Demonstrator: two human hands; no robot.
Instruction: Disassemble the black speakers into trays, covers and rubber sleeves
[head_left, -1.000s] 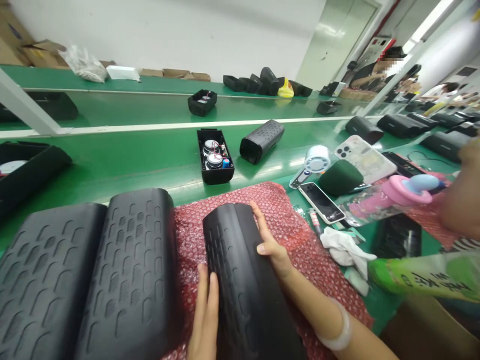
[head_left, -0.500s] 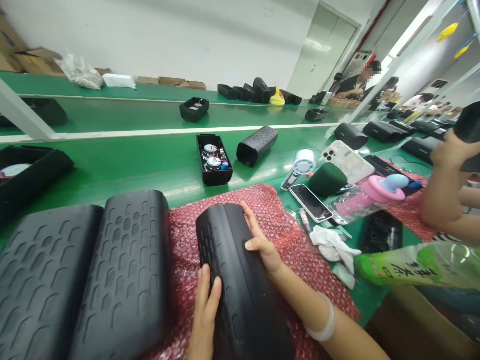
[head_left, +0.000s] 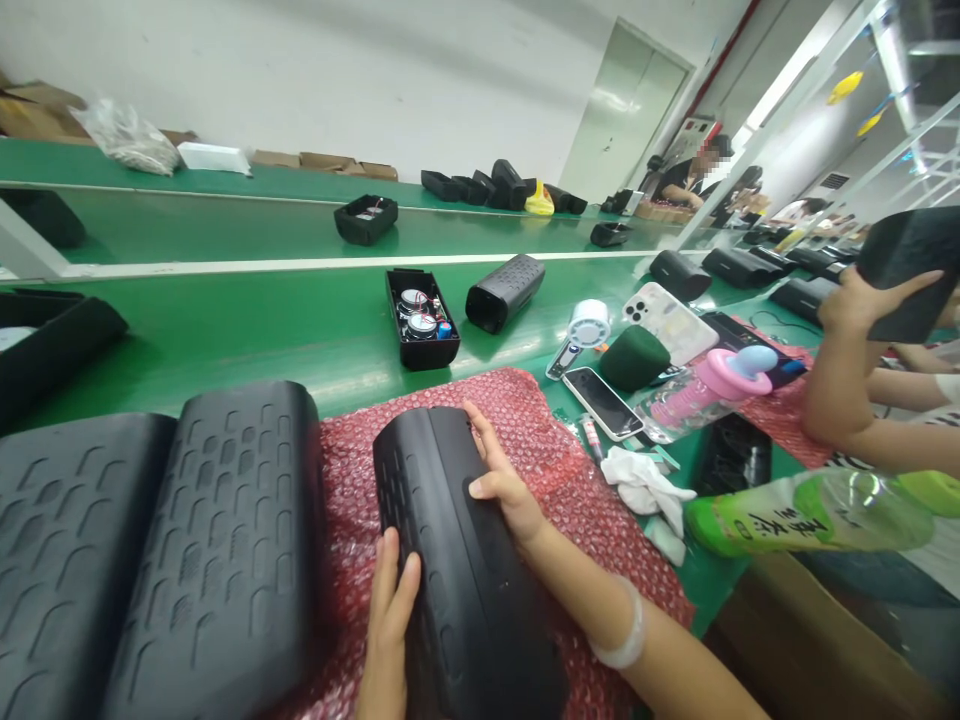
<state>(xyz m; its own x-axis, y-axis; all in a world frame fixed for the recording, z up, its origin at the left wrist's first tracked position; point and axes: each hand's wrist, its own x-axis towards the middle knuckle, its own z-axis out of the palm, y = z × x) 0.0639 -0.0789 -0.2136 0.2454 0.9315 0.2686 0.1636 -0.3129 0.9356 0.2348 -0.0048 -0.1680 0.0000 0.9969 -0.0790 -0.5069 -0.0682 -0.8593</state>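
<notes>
A black speaker shell (head_left: pixel 450 550) lies lengthwise on a sheet of red bubble wrap (head_left: pixel 555 470) in front of me. My left hand (head_left: pixel 388 620) presses flat against its left side, fingers together and stretched out. My right hand (head_left: pixel 499 480) lies on its right flank with the thumb bent over the top and the fingers extended along the edge. Both hands clasp the shell between them. A pale bangle (head_left: pixel 622 630) circles my right wrist.
Two more black shells (head_left: pixel 217 550) lie side by side at left. On the green belt (head_left: pixel 247 330) sit an opened speaker box (head_left: pixel 418 318) and a shell (head_left: pixel 504 290). Phones (head_left: pixel 600 402), a pink bottle (head_left: pixel 705 385) and a green bottle (head_left: pixel 802 512) lie at right, where a co-worker's hand (head_left: pixel 862 300) lifts a shell.
My hands keep their grip on the shell while the view drifts right. The co-worker at right has raised a black shell higher into view.
</notes>
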